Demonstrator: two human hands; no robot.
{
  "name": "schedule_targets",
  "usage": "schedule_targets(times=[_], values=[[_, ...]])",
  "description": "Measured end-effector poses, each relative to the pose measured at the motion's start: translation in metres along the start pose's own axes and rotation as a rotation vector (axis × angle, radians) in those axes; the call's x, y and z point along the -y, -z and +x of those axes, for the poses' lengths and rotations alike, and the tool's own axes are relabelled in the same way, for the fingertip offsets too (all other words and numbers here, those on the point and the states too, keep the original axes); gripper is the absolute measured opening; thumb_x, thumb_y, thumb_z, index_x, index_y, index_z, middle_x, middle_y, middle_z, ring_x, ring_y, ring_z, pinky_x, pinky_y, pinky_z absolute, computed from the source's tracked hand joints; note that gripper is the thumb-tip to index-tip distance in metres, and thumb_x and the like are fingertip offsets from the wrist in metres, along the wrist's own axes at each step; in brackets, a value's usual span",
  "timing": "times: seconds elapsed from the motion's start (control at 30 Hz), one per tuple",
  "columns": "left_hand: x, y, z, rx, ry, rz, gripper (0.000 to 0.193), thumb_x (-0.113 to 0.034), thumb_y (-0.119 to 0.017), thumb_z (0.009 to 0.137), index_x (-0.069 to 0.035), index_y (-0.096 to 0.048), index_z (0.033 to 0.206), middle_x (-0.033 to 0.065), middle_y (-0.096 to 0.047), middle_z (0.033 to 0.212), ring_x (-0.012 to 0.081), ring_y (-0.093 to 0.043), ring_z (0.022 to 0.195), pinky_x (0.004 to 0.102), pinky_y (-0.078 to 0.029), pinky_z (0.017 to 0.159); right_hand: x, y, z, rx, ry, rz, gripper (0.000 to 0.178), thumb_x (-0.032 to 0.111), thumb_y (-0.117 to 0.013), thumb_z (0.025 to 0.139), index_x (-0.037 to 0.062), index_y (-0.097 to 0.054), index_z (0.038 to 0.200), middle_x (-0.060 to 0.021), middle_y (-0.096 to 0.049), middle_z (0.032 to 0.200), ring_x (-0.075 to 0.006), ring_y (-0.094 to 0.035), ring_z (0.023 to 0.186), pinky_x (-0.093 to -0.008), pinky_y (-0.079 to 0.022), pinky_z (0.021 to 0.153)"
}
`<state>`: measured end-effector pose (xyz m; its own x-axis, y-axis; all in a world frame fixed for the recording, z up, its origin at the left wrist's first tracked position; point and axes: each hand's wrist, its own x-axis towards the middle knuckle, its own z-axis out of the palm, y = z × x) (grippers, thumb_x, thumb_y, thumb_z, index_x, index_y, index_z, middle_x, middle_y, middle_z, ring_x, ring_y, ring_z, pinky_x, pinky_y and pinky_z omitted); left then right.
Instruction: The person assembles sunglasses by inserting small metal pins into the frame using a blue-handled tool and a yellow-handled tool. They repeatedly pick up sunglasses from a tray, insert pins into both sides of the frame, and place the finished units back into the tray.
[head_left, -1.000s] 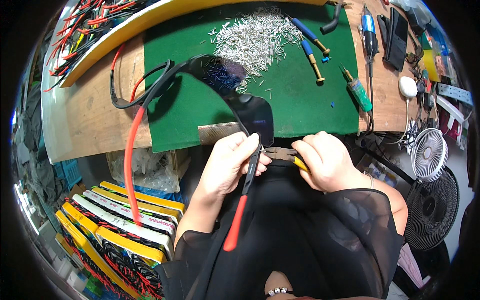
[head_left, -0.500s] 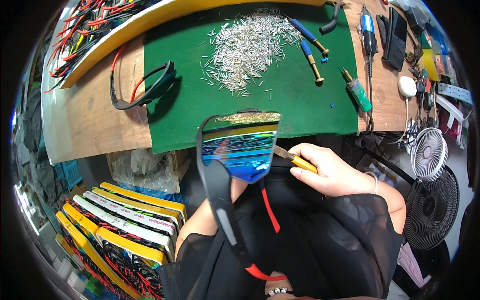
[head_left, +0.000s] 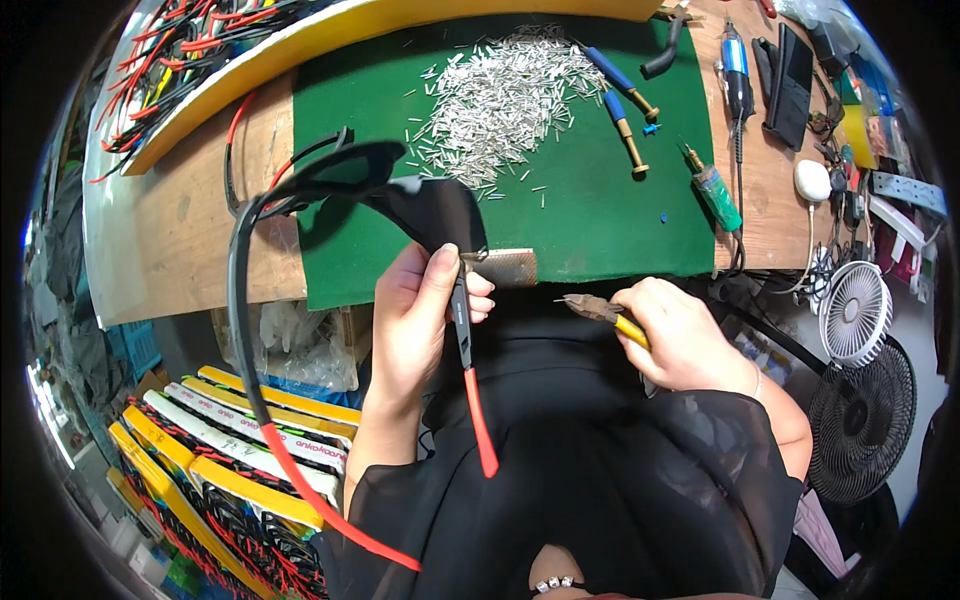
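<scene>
My left hand [head_left: 410, 315] grips a pair of wraparound sunglasses [head_left: 435, 212], thumb and fingers closed around the hinge end of one temple. The lenses face away and up; both black temples have red tips and hang toward my lap. Some way to the right, at the table's front edge, my right hand [head_left: 685, 335] is closed on yellow-handled pliers [head_left: 596, 308]. A thin silver pin [head_left: 565, 299] appears to stick out from the jaws, which point left toward the sunglasses without touching them. Beyond them, a heap of small metal pins [head_left: 510, 100] lies on the green mat [head_left: 610, 220].
A textured metal block [head_left: 515, 266] sits at the mat's front edge. Another pair of glasses [head_left: 236, 125] is at left. Blue-handled screwdrivers [head_left: 620, 120], a green-handled tool [head_left: 716, 190] and a black phone [head_left: 792, 85] lie right. Yellow-edged trays [head_left: 240, 485] stand lower left; fans [head_left: 856, 312] stand right.
The sunglasses have moved up and left and turned over, their lenses now facing away. My left hand has come into view. The pliers have shifted slightly right, apart from the sunglasses.
</scene>
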<state>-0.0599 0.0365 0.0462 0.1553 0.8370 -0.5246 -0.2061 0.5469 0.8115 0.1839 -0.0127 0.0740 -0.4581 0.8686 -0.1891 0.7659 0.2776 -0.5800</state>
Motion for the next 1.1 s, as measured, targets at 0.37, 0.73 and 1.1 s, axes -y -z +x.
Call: schedule_targets(times=[0.37,0.73,1.1], values=[[0.011,-0.031,0.000,0.188,0.077,-0.027,0.019,-0.019,-0.039,0.094,-0.001,-0.044,0.098,0.0111,-0.061,0.073,0.0122,-0.058,0.052,0.0221,-0.049,0.050,-0.072,0.062,-0.067,-0.599,-0.673,-0.175,0.034,0.021,-0.053,0.085,-0.0019,-0.048,0.109,-0.0174,-0.053,0.093,-0.0300,-0.053,0.085,-0.0350,-0.042,0.078],[0.014,-0.035,-0.011,0.260,0.199,0.076,0.016,-0.014,-0.040,0.093,0.001,-0.047,0.093,0.0091,-0.060,0.069,0.0074,-0.051,0.049,0.0192,-0.044,0.047,-0.070,0.053,-0.034,-0.680,-0.432,-0.572,0.058,0.024,-0.060,0.079,0.0002,-0.038,0.127,-0.0221,-0.040,0.121,-0.0343,-0.041,0.110,-0.0391,-0.034,0.093],[0.028,-0.040,-0.024,0.284,0.336,-0.168,0.021,-0.015,-0.040,0.092,-0.001,-0.051,0.103,0.0085,-0.062,0.081,0.0077,-0.054,0.053,0.0183,-0.046,0.052,0.007,-0.011,0.052,-0.377,0.022,0.499,0.011,0.007,-0.057,0.080,0.0009,-0.060,0.090,-0.0128,-0.058,0.071,-0.0248,-0.057,0.060,-0.0300,-0.045,0.055]])
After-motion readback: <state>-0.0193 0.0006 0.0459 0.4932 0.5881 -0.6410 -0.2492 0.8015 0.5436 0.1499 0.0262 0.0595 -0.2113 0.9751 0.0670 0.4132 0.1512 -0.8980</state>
